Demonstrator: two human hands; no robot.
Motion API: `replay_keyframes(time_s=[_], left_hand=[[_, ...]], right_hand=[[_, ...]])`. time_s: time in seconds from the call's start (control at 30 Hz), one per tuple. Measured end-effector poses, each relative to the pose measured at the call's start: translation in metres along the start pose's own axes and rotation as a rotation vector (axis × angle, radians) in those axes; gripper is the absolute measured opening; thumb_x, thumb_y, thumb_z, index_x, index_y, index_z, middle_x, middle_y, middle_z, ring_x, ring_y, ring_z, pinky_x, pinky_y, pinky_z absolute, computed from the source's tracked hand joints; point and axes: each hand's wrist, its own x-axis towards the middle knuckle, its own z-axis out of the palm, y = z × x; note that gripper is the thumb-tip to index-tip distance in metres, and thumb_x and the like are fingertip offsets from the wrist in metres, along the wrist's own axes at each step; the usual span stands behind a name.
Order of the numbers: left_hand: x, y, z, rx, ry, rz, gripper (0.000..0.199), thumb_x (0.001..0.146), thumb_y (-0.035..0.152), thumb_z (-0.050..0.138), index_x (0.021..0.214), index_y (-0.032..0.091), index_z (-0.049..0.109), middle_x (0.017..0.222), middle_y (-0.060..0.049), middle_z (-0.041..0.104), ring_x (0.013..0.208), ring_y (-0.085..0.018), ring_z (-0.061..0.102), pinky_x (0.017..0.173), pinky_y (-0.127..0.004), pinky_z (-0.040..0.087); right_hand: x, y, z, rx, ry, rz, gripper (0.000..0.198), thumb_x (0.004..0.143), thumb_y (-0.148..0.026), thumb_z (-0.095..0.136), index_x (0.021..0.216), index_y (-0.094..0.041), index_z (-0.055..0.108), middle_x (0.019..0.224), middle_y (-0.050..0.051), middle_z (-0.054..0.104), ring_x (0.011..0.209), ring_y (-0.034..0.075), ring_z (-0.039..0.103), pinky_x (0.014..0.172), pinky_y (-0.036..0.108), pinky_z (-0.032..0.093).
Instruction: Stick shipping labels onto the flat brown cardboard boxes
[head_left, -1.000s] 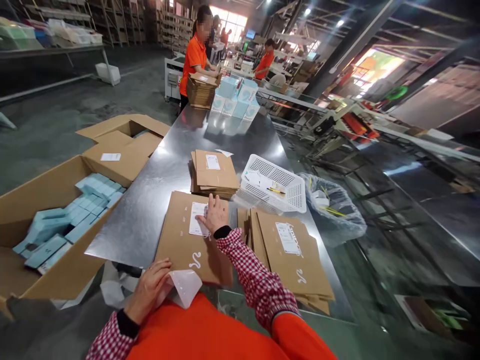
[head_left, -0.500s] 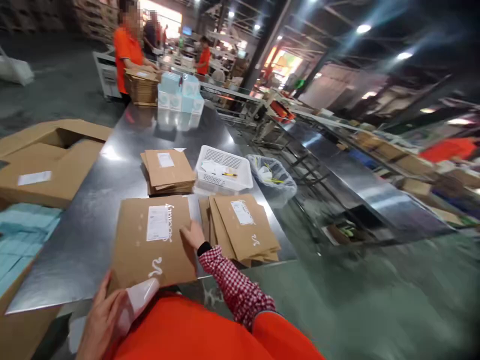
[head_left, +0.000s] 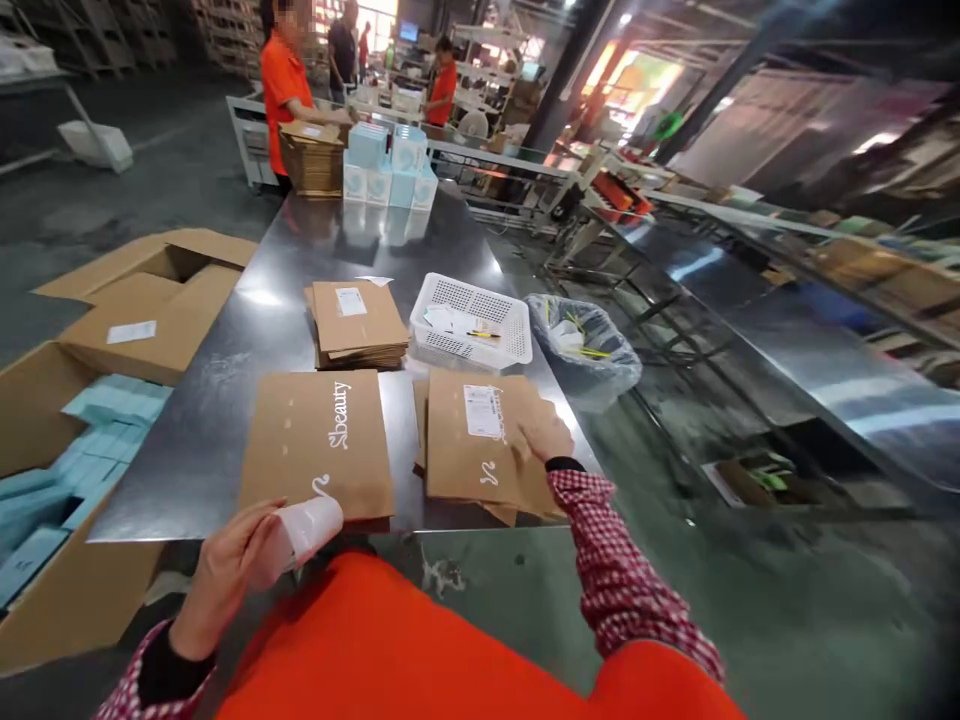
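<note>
My left hand (head_left: 236, 560) is closed on a curled strip of white label paper (head_left: 311, 525) at the table's front edge. Just behind it lies a flat brown cardboard mailer (head_left: 300, 430) printed "beauty" in white, with no label on its face. My right hand (head_left: 547, 432) grips the right edge of another mailer (head_left: 465, 455), which bears a white printed label and lies on the right-hand pile. Its fingertips rest on the cardboard; the underside of the grip is hidden.
Behind are a stack of labelled mailers (head_left: 360, 320) and a white perforated basket (head_left: 517, 340). A lined bin (head_left: 585, 350) stands right of the metal table (head_left: 202, 450). Light-blue boxes (head_left: 386, 165) are at the far end by a co-worker (head_left: 285, 80); an open carton (head_left: 97, 590) is at left.
My right hand has carried the labelled mailer from the left spot onto the right pile, uncovering an unlabelled one. My left hand has lifted slightly with the label strip.
</note>
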Motion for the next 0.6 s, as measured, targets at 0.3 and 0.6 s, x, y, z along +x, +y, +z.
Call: replay_keyframes(time_s=[0.3,0.6], left_hand=[[0.006,0.030,-0.038,0.215,0.171,-0.029,0.042,0.091,0.048,0.038,0.091,0.020,0.069,0.095,-0.004,0.074,0.086,-0.018,0.069,0.078,-0.026,0.054],[-0.004,0.005,-0.061,0.311,0.318,-0.256,0.043,0.089,0.048,0.039,0.103,0.017,0.066,0.106,-0.011,0.070,0.093,-0.023,0.067,0.077,-0.030,0.052]], right_hand=[[-0.185,-0.181,0.116,1.103,-1.347,-0.634,0.092,0.061,-0.055,0.076,0.135,-0.018,0.036,0.092,0.004,0.062,0.091,0.018,0.060,0.087,0.035,0.046],[-0.200,-0.207,0.131,0.960,-1.157,-0.662,0.026,0.084,-0.041,0.058,0.092,-0.019,0.069,0.088,0.002,0.062,0.085,0.016,0.056,0.082,0.029,0.044]])
